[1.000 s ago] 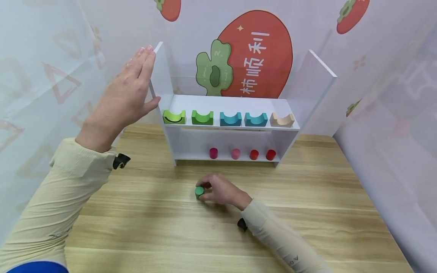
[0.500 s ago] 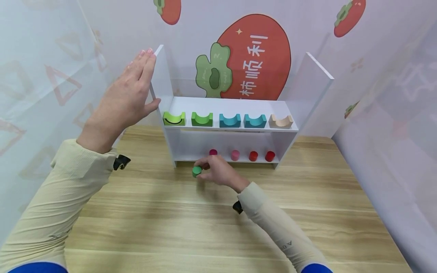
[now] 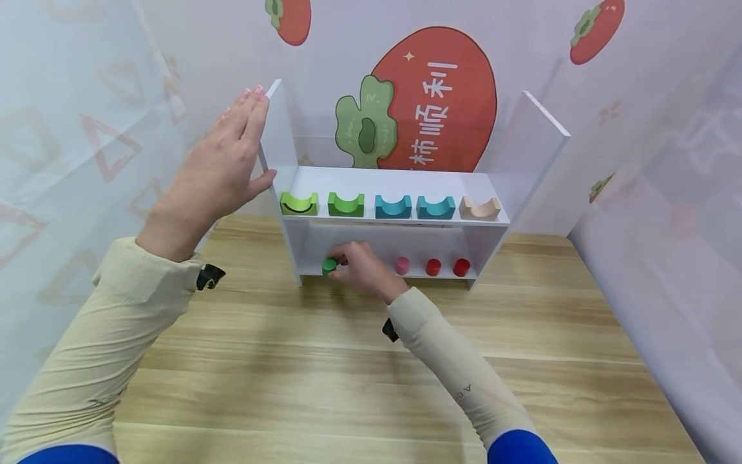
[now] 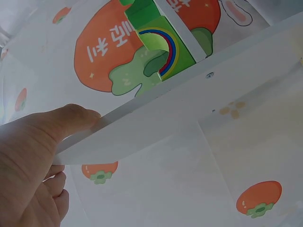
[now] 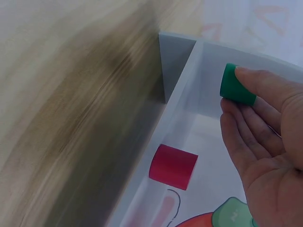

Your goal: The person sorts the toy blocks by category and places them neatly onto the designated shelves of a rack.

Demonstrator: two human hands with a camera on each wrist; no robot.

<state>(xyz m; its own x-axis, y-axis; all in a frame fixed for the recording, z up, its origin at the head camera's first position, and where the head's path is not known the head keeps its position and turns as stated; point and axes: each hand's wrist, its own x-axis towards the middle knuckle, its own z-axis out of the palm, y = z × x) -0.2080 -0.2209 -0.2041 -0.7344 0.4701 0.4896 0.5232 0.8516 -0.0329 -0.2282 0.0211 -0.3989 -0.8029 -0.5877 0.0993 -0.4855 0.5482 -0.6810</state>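
A white two-tier shelf [image 3: 388, 178] stands upright on the wooden table. My left hand [image 3: 214, 161] holds its left side panel [image 4: 180, 113], the thumb at the front edge and the fingers along the outer face. Between thumb and fingers, my right hand [image 3: 362, 265] pinches a green cylinder block [image 5: 233, 87] at the left part of the lower tier. Whether the block touches the board is unclear. A crimson cylinder [image 5: 173, 166] lies close by on that tier; in the head view the right hand hides it.
Pink [image 3: 402, 265] and red cylinders [image 3: 433, 267] sit further right on the lower tier. Several arch-shaped blocks, green [image 3: 346, 205], teal [image 3: 393, 207] and beige [image 3: 480, 209], line the upper tier. A right side panel [image 3: 530, 148] rises there. Printed cloth surrounds the table [image 3: 324, 380].
My right hand has carried the green cylinder from the table in front forward into the lower tier, slightly leftward. The left hand stays on the side panel.
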